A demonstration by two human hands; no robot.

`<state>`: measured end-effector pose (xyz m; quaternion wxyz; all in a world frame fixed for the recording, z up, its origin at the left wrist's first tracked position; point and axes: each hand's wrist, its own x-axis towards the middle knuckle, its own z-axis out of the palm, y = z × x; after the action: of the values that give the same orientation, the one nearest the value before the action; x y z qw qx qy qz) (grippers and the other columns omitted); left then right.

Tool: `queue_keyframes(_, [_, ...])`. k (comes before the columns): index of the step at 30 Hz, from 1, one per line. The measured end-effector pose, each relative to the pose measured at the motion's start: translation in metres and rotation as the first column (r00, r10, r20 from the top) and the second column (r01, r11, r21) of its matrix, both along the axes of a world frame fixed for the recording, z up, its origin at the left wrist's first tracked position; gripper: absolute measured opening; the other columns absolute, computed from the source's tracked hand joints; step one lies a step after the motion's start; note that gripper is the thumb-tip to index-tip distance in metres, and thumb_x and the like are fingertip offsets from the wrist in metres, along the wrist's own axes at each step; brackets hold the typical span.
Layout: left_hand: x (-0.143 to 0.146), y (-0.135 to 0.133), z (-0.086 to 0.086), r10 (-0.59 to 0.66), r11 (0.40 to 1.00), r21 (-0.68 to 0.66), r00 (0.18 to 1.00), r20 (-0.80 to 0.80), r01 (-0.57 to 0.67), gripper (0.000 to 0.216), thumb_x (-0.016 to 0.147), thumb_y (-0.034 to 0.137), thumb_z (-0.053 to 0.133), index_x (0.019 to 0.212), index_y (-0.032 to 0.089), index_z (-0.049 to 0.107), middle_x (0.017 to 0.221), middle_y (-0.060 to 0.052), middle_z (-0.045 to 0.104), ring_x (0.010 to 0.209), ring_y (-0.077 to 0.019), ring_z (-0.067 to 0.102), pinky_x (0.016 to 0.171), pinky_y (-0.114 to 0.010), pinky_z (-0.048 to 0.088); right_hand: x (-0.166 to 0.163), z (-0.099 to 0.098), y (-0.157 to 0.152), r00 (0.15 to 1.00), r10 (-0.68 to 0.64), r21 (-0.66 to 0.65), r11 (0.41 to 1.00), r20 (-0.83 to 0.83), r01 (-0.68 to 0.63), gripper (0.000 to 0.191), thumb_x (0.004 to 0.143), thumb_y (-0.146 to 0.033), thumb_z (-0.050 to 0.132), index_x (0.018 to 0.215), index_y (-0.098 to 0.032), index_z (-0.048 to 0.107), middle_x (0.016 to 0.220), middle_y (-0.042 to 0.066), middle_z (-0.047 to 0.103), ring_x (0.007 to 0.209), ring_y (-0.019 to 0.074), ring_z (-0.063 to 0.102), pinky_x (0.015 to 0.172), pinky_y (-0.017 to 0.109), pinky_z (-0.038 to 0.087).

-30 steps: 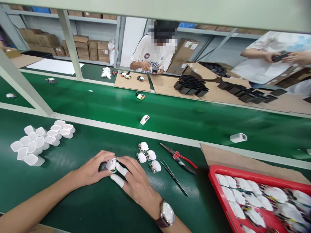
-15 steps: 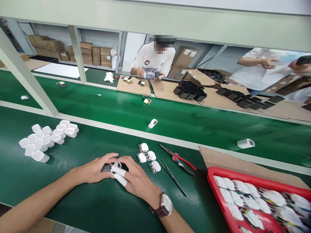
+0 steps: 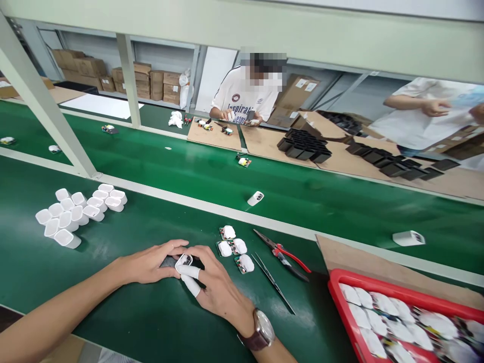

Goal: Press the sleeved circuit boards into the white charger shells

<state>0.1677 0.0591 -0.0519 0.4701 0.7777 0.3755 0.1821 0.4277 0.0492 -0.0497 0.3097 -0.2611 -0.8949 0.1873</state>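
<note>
Both my hands are closed around a small white plastic casing (image 3: 183, 261), tilted with its open end toward me and dark parts showing inside. My left hand (image 3: 153, 263) grips its left side between thumb and fingers. My right hand (image 3: 216, 283), wearing white finger covers on two fingers and a wristwatch, holds the right side with those covered fingertips at the opening's rim. Several circuit boards with white padding (image 3: 239, 246) lie just right of my hands. Beside them are tweezers (image 3: 275, 284) and red-and-black long-nose pliers (image 3: 282, 254).
Open white casings (image 3: 78, 215) stand grouped at left. A red tray (image 3: 342, 302) of padded boards is at right. Beyond a pale rail, a green conveyor (image 3: 204, 174) carries a white casing (image 3: 255, 198) and boards. A co-worker (image 3: 247, 96) sits opposite, near black casings (image 3: 302, 145).
The casings and boards on the conveyor have moved right. My covered right fingers have shifted slightly down at the casing's rim, showing more of its opening. The whole view has shifted a little.
</note>
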Motion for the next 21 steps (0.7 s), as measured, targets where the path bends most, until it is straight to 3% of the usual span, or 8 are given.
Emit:
queue_keyframes(3, [0.0, -0.001, 0.0, -0.016, 1.0, 0.014, 1.0, -0.013, 0.016, 0.072, 0.105, 0.038, 0.064, 0.166, 0.033, 0.025, 0.16, -0.009, 0.056, 0.144, -0.0284, 0.057, 0.117, -0.047, 0.049, 0.0, 0.003, 0.001, 0.998, -0.02, -0.073, 0.997, -0.052, 0.016, 0.043, 0.103, -0.017, 0.063, 0.144, -0.028, 0.056, 0.143, 0.013, 0.058, 0.127, 0.0255, 0.059, 0.104, 0.047, 0.059])
queue_keyframes(7, [0.001, -0.006, -0.001, 0.051, 0.996, 0.067, 0.999, -0.003, -0.05, 0.064, 0.104, 0.03, 0.063, 0.16, 0.031, 0.032, 0.152, -0.01, 0.063, 0.136, -0.0265, 0.065, 0.112, -0.044, 0.055, -0.001, -0.001, 0.003, 1.0, -0.021, -0.034, 0.999, -0.012, 0.021, 0.038, 0.104, -0.015, 0.057, 0.14, -0.028, 0.057, 0.134, 0.012, 0.062, 0.122, 0.0264, 0.06, 0.101, 0.049, 0.059])
queue_keyframes(11, [0.004, -0.009, -0.004, 0.063, 0.961, 0.267, 0.997, 0.038, -0.071, 0.037, 0.104, 0.022, 0.06, 0.14, 0.026, 0.054, 0.14, -0.011, 0.067, 0.125, -0.0237, 0.069, 0.108, -0.039, 0.058, -0.003, -0.01, 0.004, 0.996, -0.075, -0.003, 0.997, -0.04, 0.075, 0.03, 0.105, -0.016, 0.056, 0.134, -0.024, 0.057, 0.117, 0.01, 0.066, 0.104, 0.0244, 0.063, 0.087, 0.044, 0.062])
queue_keyframes(16, [0.007, -0.006, -0.009, -0.007, 0.869, 0.495, 0.998, 0.055, -0.021, 0.024, 0.107, 0.022, 0.06, 0.13, 0.026, 0.065, 0.141, -0.011, 0.065, 0.125, -0.024, 0.07, 0.107, -0.036, 0.059, 0.0, -0.012, 0.005, 0.998, -0.064, 0.026, 0.998, -0.029, 0.065, 0.026, 0.107, -0.019, 0.055, 0.133, -0.023, 0.055, 0.116, 0.01, 0.067, 0.103, 0.0249, 0.064, 0.083, 0.042, 0.061])
queue_keyframes(21, [0.011, 0.001, -0.006, -0.069, 0.832, 0.554, 0.992, 0.108, -0.003, 0.03, 0.108, 0.017, 0.057, 0.133, 0.029, 0.066, 0.132, -0.009, 0.069, 0.11, -0.0206, 0.075, 0.092, -0.03, 0.063, 0.008, -0.007, 0.005, 0.995, -0.083, -0.114, 0.989, 0.061, 0.089, 0.055, 0.101, -0.034, 0.07, 0.147, -0.022, 0.043, 0.119, 0.011, 0.066, 0.102, 0.0251, 0.069, 0.084, 0.04, 0.064])
